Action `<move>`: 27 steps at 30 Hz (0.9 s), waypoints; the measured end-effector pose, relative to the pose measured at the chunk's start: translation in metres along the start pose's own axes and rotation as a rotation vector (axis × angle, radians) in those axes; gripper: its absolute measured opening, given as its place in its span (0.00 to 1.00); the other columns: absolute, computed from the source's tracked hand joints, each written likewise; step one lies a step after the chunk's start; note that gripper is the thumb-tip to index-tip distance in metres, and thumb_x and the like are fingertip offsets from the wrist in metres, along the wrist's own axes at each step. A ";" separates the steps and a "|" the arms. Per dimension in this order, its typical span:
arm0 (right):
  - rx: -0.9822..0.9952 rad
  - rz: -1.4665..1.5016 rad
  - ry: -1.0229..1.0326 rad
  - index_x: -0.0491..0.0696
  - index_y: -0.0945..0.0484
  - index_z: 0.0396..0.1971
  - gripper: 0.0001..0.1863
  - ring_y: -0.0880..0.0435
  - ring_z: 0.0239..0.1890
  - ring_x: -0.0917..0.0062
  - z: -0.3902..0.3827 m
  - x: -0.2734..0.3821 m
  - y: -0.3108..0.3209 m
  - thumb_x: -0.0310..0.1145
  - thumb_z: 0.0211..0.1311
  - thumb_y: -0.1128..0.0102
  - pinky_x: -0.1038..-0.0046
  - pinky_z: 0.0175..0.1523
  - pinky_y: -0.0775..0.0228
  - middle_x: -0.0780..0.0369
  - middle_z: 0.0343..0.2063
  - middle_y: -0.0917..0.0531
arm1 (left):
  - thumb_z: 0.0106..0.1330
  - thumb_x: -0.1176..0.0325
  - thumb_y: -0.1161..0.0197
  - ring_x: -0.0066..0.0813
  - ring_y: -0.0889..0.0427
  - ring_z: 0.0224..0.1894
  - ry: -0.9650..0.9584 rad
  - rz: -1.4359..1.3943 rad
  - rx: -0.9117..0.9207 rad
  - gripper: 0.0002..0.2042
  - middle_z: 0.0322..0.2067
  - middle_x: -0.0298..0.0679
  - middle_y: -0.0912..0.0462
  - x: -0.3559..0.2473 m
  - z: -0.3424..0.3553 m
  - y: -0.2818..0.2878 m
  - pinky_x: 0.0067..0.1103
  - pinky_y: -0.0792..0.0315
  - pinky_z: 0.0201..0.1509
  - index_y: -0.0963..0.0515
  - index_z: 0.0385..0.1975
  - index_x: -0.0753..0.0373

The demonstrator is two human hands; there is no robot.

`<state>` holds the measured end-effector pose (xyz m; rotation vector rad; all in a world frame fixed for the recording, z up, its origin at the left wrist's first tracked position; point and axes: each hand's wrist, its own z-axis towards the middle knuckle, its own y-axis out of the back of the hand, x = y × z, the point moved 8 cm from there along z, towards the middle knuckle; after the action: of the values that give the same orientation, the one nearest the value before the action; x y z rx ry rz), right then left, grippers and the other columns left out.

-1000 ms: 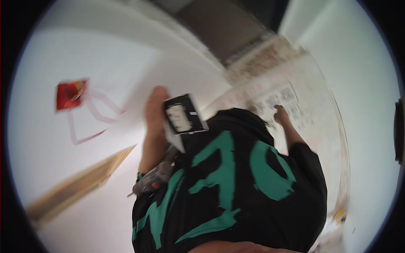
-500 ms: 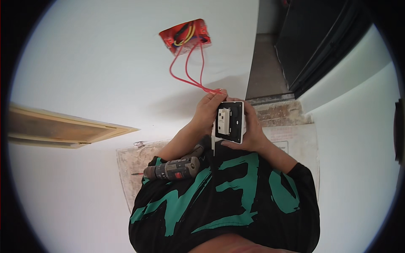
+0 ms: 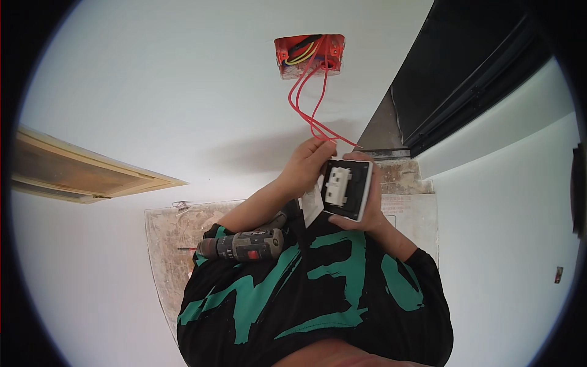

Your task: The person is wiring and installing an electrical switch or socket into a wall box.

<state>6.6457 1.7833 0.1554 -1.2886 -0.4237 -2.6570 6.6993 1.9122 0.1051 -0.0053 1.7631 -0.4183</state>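
Note:
My left hand [image 3: 307, 164] is closed, its fingertips pinching red wires [image 3: 313, 122] near their ends. One wire end sticks out past those fingers to the right. My right hand [image 3: 372, 202] grips a wall switch [image 3: 354, 189] by its edges. Its black back, with a white terminal block in the middle, faces up. A thin white plate [image 3: 311, 205] lies at a slant between the left palm and the switch; which hand bears it I cannot tell. The wires come out of a red junction box [image 3: 282, 64] set in the white wall, where yellow and dark wires are also bunched.
A cordless drill [image 3: 247, 244] with a bit fitted lies against my front, under the left forearm. To the left is a cream-framed recess or panel [image 3: 104, 177]. A dark door [image 3: 452, 79] stands at the far right. Below lies a dusty board or mat [image 3: 174, 244].
The view has shifted, so the box appears further right. My right hand has turned and lowered the switch slightly away from the left fingers. One red wire end now stands apart.

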 end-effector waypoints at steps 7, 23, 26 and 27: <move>-0.300 0.269 -0.156 0.43 0.50 0.65 0.61 0.31 0.59 0.61 -0.021 -0.023 0.012 0.45 0.31 0.20 0.62 0.63 0.38 0.52 0.60 0.36 | 0.72 0.68 0.50 0.14 0.40 0.21 -0.314 -0.147 -0.170 0.07 0.18 0.28 0.33 -0.046 -0.024 0.033 0.12 0.47 0.23 0.27 0.40 0.63; -0.392 0.354 -0.252 0.44 0.50 0.66 0.60 0.32 0.60 0.61 -0.025 -0.040 0.012 0.44 0.33 0.21 0.61 0.64 0.38 0.52 0.60 0.36 | 0.73 0.70 0.49 0.12 0.42 0.19 -0.362 -0.152 -0.139 0.06 0.20 0.29 0.30 -0.059 -0.023 0.027 0.11 0.50 0.21 0.26 0.40 0.65; -0.405 0.334 -0.252 0.44 0.49 0.66 0.60 0.32 0.60 0.61 -0.026 -0.040 0.013 0.44 0.33 0.20 0.61 0.64 0.38 0.52 0.60 0.36 | 0.73 0.70 0.48 0.12 0.42 0.19 -0.356 -0.118 -0.043 0.07 0.20 0.30 0.28 -0.060 -0.023 0.019 0.11 0.50 0.21 0.25 0.39 0.65; -0.392 0.338 -0.263 0.44 0.49 0.66 0.59 0.32 0.60 0.61 -0.025 -0.040 0.013 0.44 0.33 0.20 0.61 0.64 0.38 0.52 0.60 0.35 | 0.73 0.70 0.48 0.12 0.42 0.19 -0.353 -0.141 -0.022 0.07 0.21 0.31 0.27 -0.059 -0.023 0.018 0.11 0.50 0.21 0.24 0.38 0.65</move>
<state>6.6551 1.7637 0.1113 -1.6539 0.2842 -2.3611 6.6961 1.9489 0.1600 -0.2086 1.4231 -0.4699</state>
